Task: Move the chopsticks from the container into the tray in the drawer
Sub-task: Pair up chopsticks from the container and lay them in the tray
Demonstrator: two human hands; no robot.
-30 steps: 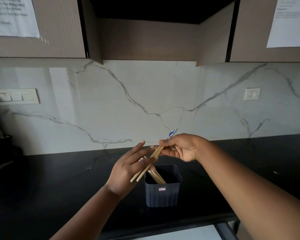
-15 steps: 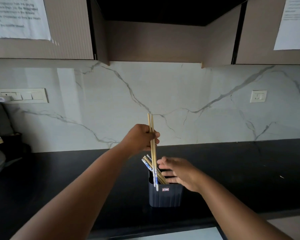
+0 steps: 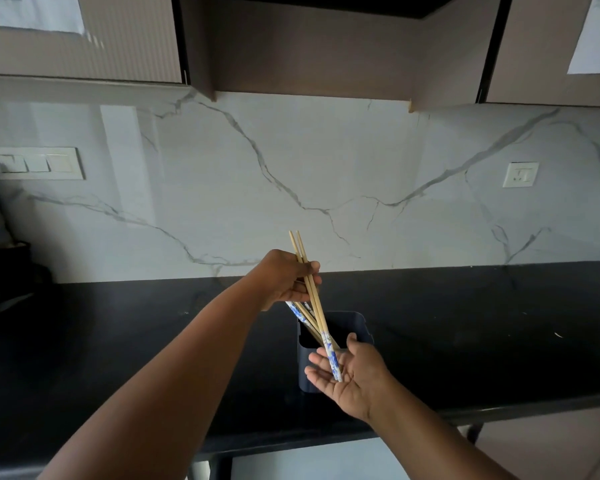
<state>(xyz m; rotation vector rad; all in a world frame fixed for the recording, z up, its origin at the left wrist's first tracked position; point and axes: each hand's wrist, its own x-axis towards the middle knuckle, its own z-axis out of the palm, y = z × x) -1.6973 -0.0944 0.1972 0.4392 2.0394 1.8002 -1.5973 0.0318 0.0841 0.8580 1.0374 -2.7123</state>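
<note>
A dark blue-grey container [image 3: 350,323] stands on the black counter [image 3: 465,323] near its front edge. My left hand [image 3: 286,278] is above and left of it, shut on a pair of wooden chopsticks [image 3: 314,299] with blue-and-white patterned ends that point down. Those patterned ends rest on the palm of my right hand [image 3: 349,372], which is open, palm up, in front of the container. More chopsticks [image 3: 302,315] lean out of the container's left side. The drawer and tray are hidden from view.
A marble backsplash with a switch panel [image 3: 32,164] and a socket [image 3: 520,174] rises behind the counter. Dark objects [image 3: 0,271] sit at the far left. Wall cabinets [image 3: 309,46] hang overhead. A pale surface [image 3: 319,460] shows below the counter edge.
My left hand has tilted the held chopsticks so their patterned ends now lie in my right palm. My right hand has turned palm up and drawn back from the container's top.
</note>
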